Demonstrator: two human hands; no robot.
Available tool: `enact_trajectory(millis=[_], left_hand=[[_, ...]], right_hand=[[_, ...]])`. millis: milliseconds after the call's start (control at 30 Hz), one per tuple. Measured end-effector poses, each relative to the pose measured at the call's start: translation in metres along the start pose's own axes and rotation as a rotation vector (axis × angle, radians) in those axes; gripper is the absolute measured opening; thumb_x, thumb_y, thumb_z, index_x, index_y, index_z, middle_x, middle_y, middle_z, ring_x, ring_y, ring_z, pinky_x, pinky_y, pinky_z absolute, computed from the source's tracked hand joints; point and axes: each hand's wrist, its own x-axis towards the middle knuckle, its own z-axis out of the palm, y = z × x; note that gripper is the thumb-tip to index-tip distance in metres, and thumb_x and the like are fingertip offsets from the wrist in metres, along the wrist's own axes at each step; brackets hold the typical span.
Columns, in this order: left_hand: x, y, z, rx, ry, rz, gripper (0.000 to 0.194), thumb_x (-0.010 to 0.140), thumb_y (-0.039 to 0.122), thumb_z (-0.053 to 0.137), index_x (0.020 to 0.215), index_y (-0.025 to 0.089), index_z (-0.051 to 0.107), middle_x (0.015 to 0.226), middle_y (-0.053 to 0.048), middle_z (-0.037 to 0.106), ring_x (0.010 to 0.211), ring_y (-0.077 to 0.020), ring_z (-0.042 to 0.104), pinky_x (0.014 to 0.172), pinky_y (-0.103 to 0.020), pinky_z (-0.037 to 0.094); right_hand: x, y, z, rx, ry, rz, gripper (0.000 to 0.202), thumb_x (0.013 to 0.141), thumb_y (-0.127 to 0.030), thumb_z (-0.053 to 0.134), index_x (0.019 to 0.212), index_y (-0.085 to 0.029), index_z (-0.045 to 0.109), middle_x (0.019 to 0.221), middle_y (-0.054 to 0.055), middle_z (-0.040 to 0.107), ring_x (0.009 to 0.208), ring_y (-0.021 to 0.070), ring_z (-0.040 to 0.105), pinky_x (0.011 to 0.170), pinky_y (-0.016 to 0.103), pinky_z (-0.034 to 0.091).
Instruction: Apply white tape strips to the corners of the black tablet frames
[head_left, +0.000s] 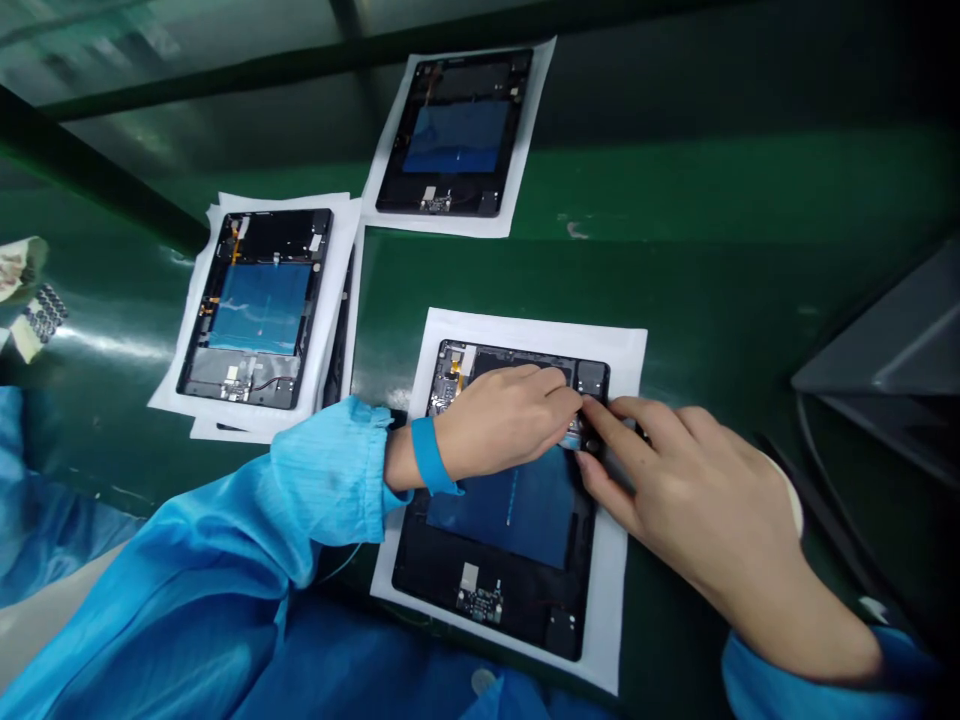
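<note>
Near tablet's [506, 505] right edge, table [705, 290] beyond, left hand [506, 415] adjoins right hand [694, 500], grips unclear.

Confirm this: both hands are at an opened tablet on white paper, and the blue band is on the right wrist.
Wrong wrist: the head view shows the blue band on the left wrist. The left hand and right hand are indeed at the opened tablet on white paper.

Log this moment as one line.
left grip: over black rectangular open tablet, hold hidden | right grip: at tablet's right edge | beneath tablet: white paper sheet | beyond: similar tablet on another sheet
</note>
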Motion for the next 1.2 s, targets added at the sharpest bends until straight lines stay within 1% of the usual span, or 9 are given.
enact_trajectory(millis=[167,300,467,700,833,900,1033,1133,1200], left_hand=[[0.0003,0.0002,0.0007,0.008,0.000,0.016,0.024,0.101,0.020,0.042,0.089,0.012,0.061,0.083,-0.007,0.060,0.079,-0.0199,0.059,0.075,-0.032,0.048],[0.0005,0.0003,0.0016,0.010,-0.025,-0.005,0.023,0.101,0.021,0.042,0.092,0.013,0.061,0.086,-0.007,0.061,0.080,-0.0200,0.060,0.077,-0.032,0.048],[0.0002,-0.0003,0.0029,-0.006,-0.008,-0.005,0.021,0.100,0.020,0.044,0.091,0.013,0.061,0.085,-0.007,0.062,0.079,-0.0204,0.061,0.076,-0.032,0.048],[0.0012,0.0008,0.0012,-0.003,-0.002,0.000,0.017,0.098,0.018,0.047,0.089,0.014,0.060,0.084,-0.006,0.062,0.080,-0.0197,0.061,0.076,-0.031,0.048],[0.0022,0.0014,-0.0008,-0.010,-0.049,-0.015,0.016,0.099,0.019,0.048,0.089,0.014,0.060,0.085,-0.006,0.063,0.081,-0.0194,0.062,0.077,-0.031,0.048],[0.0022,0.0013,-0.0010,-0.015,-0.058,-0.022,0.016,0.099,0.020,0.048,0.089,0.014,0.060,0.086,-0.006,0.063,0.081,-0.0195,0.062,0.077,-0.031,0.049],[0.0017,0.0003,0.0012,-0.007,-0.020,-0.013,0.016,0.098,0.020,0.050,0.088,0.014,0.060,0.085,-0.007,0.062,0.082,-0.0200,0.063,0.077,-0.031,0.049],[0.0016,-0.0006,0.0034,0.008,0.020,0.015,0.015,0.097,0.019,0.050,0.089,0.013,0.061,0.084,-0.006,0.062,0.084,-0.0203,0.062,0.076,-0.031,0.048],[0.0017,-0.0009,0.0041,0.013,0.017,0.020,0.014,0.097,0.019,0.050,0.089,0.013,0.061,0.084,-0.006,0.062,0.084,-0.0203,0.062,0.075,-0.032,0.048]], right_hand=[[0.0006,0.0006,0.0004,0.000,0.004,-0.021,0.034,0.091,-0.032,0.056,0.115,-0.010,0.067,0.098,0.010,0.068,0.076,0.0205,0.052,0.062,0.035,0.039],[-0.0011,0.0032,0.0000,0.037,0.024,-0.031,0.032,0.091,-0.031,0.058,0.114,-0.010,0.066,0.097,0.009,0.069,0.076,0.0196,0.055,0.064,0.033,0.040],[-0.0042,0.0056,-0.0018,0.109,0.052,-0.011,0.036,0.090,-0.029,0.061,0.122,-0.012,0.061,0.102,0.009,0.071,0.079,0.0191,0.059,0.067,0.032,0.043],[-0.0028,0.0056,-0.0034,0.074,0.004,-0.032,0.032,0.090,-0.030,0.060,0.117,-0.013,0.065,0.100,0.008,0.070,0.075,0.0187,0.056,0.063,0.033,0.040],[-0.0032,0.0042,-0.0026,0.081,-0.020,-0.010,0.038,0.091,-0.031,0.058,0.125,-0.015,0.063,0.100,0.009,0.068,0.074,0.0195,0.053,0.062,0.034,0.039],[-0.0032,0.0034,-0.0029,0.080,-0.038,0.012,0.039,0.091,-0.031,0.057,0.125,-0.015,0.063,0.100,0.009,0.068,0.075,0.0199,0.053,0.062,0.035,0.039],[-0.0017,0.0033,-0.0049,0.070,-0.065,0.012,0.034,0.092,-0.032,0.056,0.119,-0.014,0.066,0.101,0.009,0.067,0.077,0.0202,0.051,0.063,0.035,0.039],[-0.0006,0.0043,-0.0058,0.084,-0.056,-0.012,0.034,0.092,-0.031,0.058,0.118,-0.012,0.067,0.101,0.009,0.067,0.077,0.0198,0.051,0.064,0.034,0.041],[-0.0007,0.0047,-0.0056,0.098,-0.046,-0.010,0.033,0.091,-0.030,0.058,0.118,-0.012,0.067,0.101,0.009,0.067,0.077,0.0194,0.052,0.064,0.034,0.040]])
